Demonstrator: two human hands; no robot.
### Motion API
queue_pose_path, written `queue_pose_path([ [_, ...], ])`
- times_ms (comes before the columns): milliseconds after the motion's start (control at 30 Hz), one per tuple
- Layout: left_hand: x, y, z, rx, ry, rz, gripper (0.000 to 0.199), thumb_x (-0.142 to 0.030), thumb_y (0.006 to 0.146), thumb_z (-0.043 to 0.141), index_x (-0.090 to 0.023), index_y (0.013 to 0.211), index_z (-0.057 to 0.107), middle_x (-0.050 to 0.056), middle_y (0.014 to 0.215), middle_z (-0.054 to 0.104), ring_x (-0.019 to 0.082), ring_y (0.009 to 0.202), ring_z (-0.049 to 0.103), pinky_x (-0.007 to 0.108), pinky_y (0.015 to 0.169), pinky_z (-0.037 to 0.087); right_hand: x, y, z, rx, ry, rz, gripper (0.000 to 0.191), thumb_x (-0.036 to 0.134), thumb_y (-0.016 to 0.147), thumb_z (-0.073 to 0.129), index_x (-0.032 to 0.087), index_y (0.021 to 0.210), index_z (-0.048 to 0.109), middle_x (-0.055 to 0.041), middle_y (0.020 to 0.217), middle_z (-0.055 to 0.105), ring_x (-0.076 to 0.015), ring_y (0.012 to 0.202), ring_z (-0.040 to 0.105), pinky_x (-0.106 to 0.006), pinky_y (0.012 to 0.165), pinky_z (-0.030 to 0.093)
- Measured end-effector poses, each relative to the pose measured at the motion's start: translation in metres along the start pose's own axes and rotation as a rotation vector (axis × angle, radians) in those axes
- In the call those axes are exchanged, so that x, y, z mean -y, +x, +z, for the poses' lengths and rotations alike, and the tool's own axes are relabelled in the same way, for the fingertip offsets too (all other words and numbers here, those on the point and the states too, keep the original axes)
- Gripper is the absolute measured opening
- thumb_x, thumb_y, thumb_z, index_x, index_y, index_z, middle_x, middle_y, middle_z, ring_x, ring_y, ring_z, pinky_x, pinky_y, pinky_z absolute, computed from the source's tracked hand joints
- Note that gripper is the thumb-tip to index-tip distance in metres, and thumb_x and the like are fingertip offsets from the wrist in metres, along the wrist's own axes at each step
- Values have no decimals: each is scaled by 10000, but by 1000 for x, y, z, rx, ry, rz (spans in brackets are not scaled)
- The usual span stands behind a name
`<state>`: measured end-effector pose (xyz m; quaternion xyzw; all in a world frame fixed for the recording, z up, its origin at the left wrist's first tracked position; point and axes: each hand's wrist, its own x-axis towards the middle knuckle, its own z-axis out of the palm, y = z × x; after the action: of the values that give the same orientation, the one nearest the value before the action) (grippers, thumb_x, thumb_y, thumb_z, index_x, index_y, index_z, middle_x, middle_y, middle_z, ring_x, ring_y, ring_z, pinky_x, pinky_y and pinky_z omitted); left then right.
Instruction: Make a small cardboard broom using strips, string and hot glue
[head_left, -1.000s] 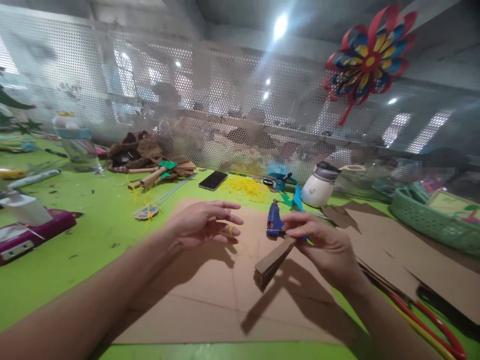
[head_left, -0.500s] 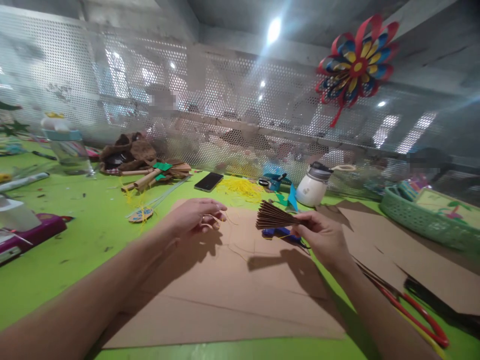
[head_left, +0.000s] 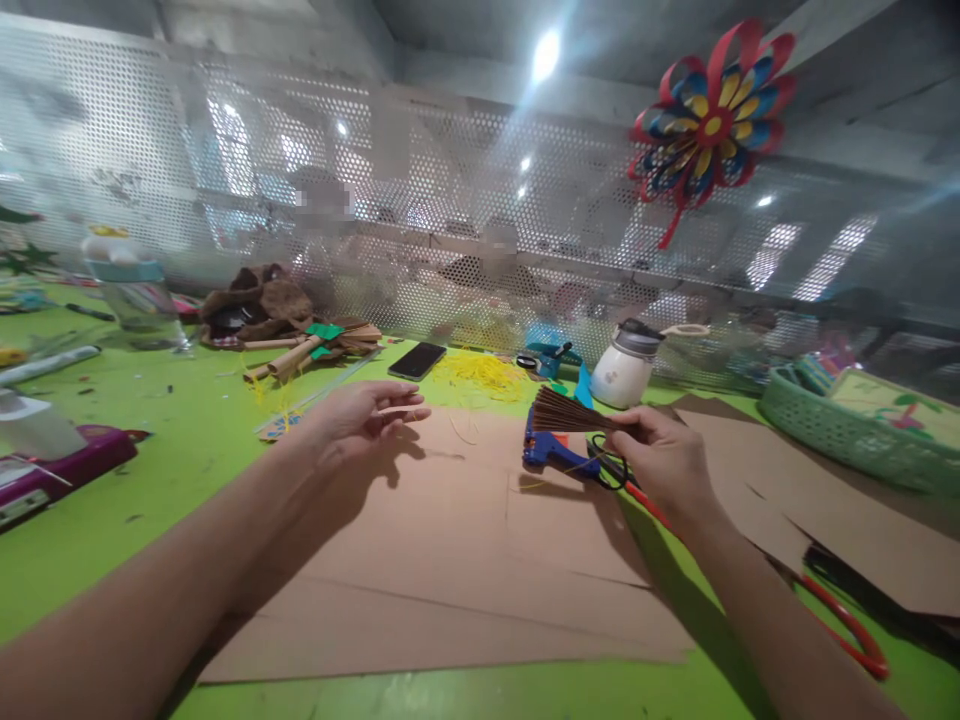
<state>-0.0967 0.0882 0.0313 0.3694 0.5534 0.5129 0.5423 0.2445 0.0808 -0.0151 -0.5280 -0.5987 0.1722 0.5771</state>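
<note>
My right hand point(head_left: 664, 455) pinches the narrow end of a brown pleated fan of folded card point(head_left: 571, 412), its wide end pointing left. Just below and behind the fan, a blue glue gun point(head_left: 555, 452) lies on the large brown cardboard sheet point(head_left: 420, 560), with its black cord looped beside my right fingers. My left hand point(head_left: 367, 410) hovers over the left part of the sheet, fingers apart, with nothing in it. Thin yellow strands point(head_left: 463, 432) lie on the cardboard between my hands.
Behind the sheet are a phone point(head_left: 417, 361), yellow shredded strips point(head_left: 491, 373) and a white flask point(head_left: 624, 365). Red-handled scissors point(head_left: 855, 630) lie at right, near a green basket point(head_left: 825, 435). Rolled card tubes point(head_left: 289, 362) and a purple-based tape dispenser point(head_left: 71, 470) stand left.
My left hand has moved left and slightly up, away from the sheet's middle. My right hand has shifted a little right and up with the fan, uncovering more of the glue gun.
</note>
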Motion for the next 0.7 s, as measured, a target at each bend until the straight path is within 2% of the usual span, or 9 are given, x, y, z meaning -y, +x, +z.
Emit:
queue_pose_path([
  [100,-1,3,-5,-69,57,86,167,-169,666,706,-133,803,619,97,862,664,166,710,660,160,414,420,-4,7,-6,-68,22,9,177,241,658,682,147,808,696,-28,606,687,-181,557,642,-298,553,511],
  [167,-3,3,-9,-142,108,181,175,-188,661,714,-155,810,628,73,878,650,173,771,640,164,450,427,-2,8,-6,-81,49,15,173,256,664,691,146,798,679,-23,590,676,-173,536,633,-296,544,508],
  [233,-4,2,-10,-220,142,291,171,-206,669,711,-177,818,634,54,924,645,177,875,613,168,535,457,3,6,-4,-46,79,24,162,251,666,698,149,788,670,-17,578,670,-166,522,627,-289,530,506],
  [300,-2,-3,-4,-220,168,419,204,-242,687,703,-185,874,643,51,1000,653,192,966,595,202,655,492,12,-1,1,36,110,26,157,254,668,709,153,781,671,-13,572,666,-163,516,624,-283,511,504],
  [333,-1,-8,0,-174,188,493,242,-269,701,699,-179,919,647,60,1040,659,207,997,594,238,729,504,16,-5,4,86,124,23,157,262,667,717,156,774,673,-9,565,662,-162,510,620,-280,500,501],
  [400,3,-21,12,0,223,597,350,-318,732,690,-164,1042,638,87,1138,658,237,1078,583,306,863,490,26,-13,9,169,144,15,153,270,664,729,162,762,682,-1,552,653,-155,493,605,-273,482,493],
  [500,8,-46,31,278,271,644,454,-377,809,649,-177,1210,576,105,1282,611,252,1195,539,359,987,437,38,-25,15,285,141,-10,120,237,682,708,171,782,707,-17,626,687,-153,529,610,-275,507,508],
  [567,12,-58,39,400,349,670,546,-405,826,633,-184,1308,501,121,1356,555,261,1224,522,392,1009,426,45,-30,17,349,113,-51,106,232,717,685,173,801,712,-42,726,718,-154,559,616,-281,523,521],
  [700,24,-63,44,427,687,852,701,-369,749,742,-204,1355,431,131,1373,519,266,1259,479,423,1060,373,54,-38,19,339,-40,-224,90,209,763,652,173,821,711,-58,783,732,-162,576,632,-288,538,524],
])
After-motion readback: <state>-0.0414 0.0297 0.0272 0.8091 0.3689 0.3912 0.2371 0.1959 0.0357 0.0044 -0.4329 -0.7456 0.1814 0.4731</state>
